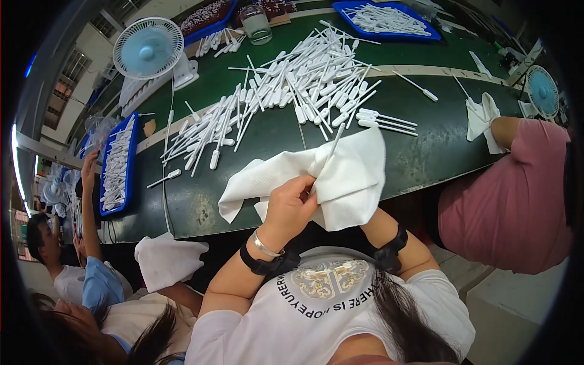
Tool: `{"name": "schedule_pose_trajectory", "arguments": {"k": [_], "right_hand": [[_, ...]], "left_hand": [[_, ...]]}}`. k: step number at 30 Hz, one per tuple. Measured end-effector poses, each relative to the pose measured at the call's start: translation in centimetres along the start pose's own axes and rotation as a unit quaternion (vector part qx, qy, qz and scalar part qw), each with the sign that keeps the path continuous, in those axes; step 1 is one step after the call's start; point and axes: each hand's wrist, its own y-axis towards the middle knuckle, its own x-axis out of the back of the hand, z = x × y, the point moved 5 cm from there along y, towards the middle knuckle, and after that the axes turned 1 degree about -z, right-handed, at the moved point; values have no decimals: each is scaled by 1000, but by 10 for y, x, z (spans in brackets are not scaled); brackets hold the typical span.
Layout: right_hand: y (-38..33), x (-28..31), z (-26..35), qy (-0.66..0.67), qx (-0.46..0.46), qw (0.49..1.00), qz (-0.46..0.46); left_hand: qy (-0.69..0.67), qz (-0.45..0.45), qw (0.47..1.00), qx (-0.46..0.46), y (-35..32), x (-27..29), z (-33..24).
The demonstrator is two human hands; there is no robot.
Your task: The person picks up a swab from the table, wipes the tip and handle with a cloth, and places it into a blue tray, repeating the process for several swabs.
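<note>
At the near edge of the table, my left hand (289, 204) is closed, thumb and fingers pinching a white cloth (351, 191). A slim white stick (335, 143), like the stem of a plastic dropper, rises out of the folds; its lower end is hidden. My right hand is covered by the cloth, with only its forearm showing. Beyond the cloth lies a large loose pile of white plastic droppers (292, 85), with bulbs and thin stems pointing many ways. Several lie side by side (387, 120) to the right of the pile.
Blue trays of droppers stand at the left (129, 163) and far right (435, 31). A white fan (148, 50) and glass jar (256, 27) are at the back left. Co-workers sit close on both sides, one in a pink shirt (505, 207); white cloths cover their hands.
</note>
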Motion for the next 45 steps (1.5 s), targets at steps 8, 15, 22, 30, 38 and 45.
{"name": "schedule_pose_trajectory", "arguments": {"k": [8, 15, 22, 30, 38, 45], "right_hand": [[5, 6, -15, -9, 43, 996, 78], [14, 20, 16, 132, 33, 987, -90], [4, -2, -8, -19, -27, 998, 45], [10, 23, 29, -231, 145, 960, -61], [6, 51, 23, -263, 174, 949, -28], [4, 65, 0, -89, 65, 993, -46]], "left_hand": [[139, 24, 982, -125, -2, 0, -13], [-128, 132, 976, 115, -13, 7, 9], [-424, 181, 852, 249, -17, -6, 26], [-479, 268, 800, 240, -26, -2, 21], [-231, 206, 932, 191, -29, 18, 22], [-284, 162, 929, 176, -29, 30, 21]]}}
